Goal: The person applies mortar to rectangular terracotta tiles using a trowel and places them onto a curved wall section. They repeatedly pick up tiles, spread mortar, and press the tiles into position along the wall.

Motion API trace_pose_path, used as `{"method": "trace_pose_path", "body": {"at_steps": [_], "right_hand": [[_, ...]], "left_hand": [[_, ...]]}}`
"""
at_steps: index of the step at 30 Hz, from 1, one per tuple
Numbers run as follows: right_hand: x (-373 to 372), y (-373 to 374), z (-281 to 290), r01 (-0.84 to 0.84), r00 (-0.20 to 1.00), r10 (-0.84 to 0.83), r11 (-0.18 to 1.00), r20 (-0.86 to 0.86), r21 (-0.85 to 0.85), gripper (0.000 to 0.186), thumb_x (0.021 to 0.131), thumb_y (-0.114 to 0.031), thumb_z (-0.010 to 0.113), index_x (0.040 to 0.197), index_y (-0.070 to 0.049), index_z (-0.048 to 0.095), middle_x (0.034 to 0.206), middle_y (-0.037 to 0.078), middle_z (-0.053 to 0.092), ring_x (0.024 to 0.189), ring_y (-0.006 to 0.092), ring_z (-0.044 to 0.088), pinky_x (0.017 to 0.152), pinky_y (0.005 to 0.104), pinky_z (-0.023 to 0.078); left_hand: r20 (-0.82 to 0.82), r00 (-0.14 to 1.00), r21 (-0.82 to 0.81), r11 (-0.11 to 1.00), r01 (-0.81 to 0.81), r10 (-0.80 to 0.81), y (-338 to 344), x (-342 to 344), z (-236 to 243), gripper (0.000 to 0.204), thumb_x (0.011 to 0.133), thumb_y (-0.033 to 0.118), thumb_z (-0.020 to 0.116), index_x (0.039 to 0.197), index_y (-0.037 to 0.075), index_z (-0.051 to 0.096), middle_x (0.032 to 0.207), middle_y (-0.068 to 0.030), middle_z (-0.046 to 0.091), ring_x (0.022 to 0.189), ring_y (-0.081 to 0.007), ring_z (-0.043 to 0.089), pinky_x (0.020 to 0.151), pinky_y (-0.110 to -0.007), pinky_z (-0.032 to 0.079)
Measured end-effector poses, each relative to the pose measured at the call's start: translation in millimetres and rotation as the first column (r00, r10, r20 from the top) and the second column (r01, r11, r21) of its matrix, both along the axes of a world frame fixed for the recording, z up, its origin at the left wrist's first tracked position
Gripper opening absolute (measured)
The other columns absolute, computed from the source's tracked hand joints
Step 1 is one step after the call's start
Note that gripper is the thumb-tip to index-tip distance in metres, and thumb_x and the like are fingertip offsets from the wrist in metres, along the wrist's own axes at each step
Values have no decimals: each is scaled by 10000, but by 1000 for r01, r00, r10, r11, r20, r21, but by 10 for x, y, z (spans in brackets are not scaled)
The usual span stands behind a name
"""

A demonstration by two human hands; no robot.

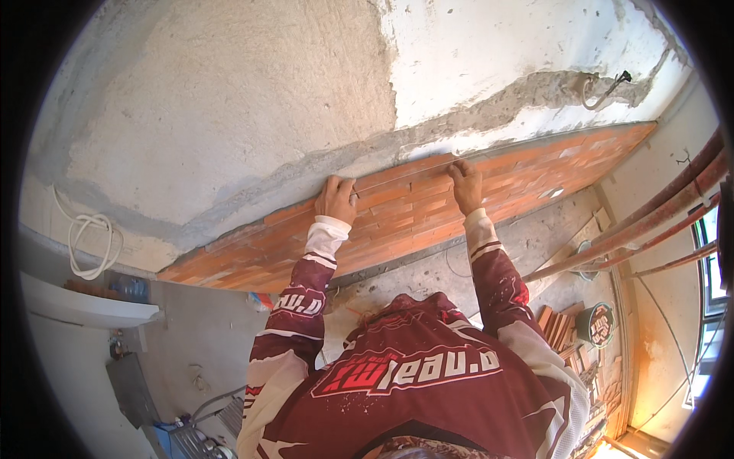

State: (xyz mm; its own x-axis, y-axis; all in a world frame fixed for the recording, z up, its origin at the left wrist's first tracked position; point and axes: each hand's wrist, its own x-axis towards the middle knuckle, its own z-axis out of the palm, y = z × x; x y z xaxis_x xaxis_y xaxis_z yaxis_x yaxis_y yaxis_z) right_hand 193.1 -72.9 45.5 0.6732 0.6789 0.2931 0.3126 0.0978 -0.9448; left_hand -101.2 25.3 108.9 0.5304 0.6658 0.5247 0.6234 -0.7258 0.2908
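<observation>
In the head view a band of orange brick tiles (560, 161) runs along the lower wall, below rough plaster (229, 99) with grey patched strips. Along the band's top edge, a long tile (405, 170) lies between my two hands, with a thin line across it. My left hand (336, 199) has its fingers curled at the left end of that tile, against the top edge. My right hand (466, 187) pinches its right end, thumb and fingers bent. My fingertips are partly hidden.
Red metal poles (627, 245) slant at the right by a window. Stacked tiles (558, 325) and a bucket (594, 325) sit low right. Coiled white cable (90, 237) hangs at the left, above a white ledge (107, 306). A cable end (600, 96) pokes from the wall.
</observation>
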Motion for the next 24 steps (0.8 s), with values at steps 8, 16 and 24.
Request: {"method": "trace_pose_path", "body": {"at_steps": [8,16,24], "right_hand": [[-36,2,11,-30,991,41,995,-125,90,203,878,-61,585,1043,42,642,888,72,666,845,147,615,780,288,485],[-4,-16,1,5,989,-2,1000,147,-22,244,874,-136,601,1045,32,649,948,158,690,894,249,643,812,345,487],[16,-19,90,-11,989,25,996,146,-93,273,870,-208,623,999,30,659,935,180,686,923,282,653,817,356,482]], "left_hand": [[-7,1000,-9,1000,-20,20,4,-44,-14,302,724,44,690,1016,107,640,959,-78,528,907,-300,579,732,-418,497],[-20,1000,-17,1000,-23,23,-12,-45,-4,316,737,51,684,1047,107,651,983,-81,543,906,-303,588,743,-415,499],[-31,999,13,1000,-17,18,-24,-49,15,325,745,57,686,1066,109,662,987,-75,565,890,-290,605,736,-401,503]]}}
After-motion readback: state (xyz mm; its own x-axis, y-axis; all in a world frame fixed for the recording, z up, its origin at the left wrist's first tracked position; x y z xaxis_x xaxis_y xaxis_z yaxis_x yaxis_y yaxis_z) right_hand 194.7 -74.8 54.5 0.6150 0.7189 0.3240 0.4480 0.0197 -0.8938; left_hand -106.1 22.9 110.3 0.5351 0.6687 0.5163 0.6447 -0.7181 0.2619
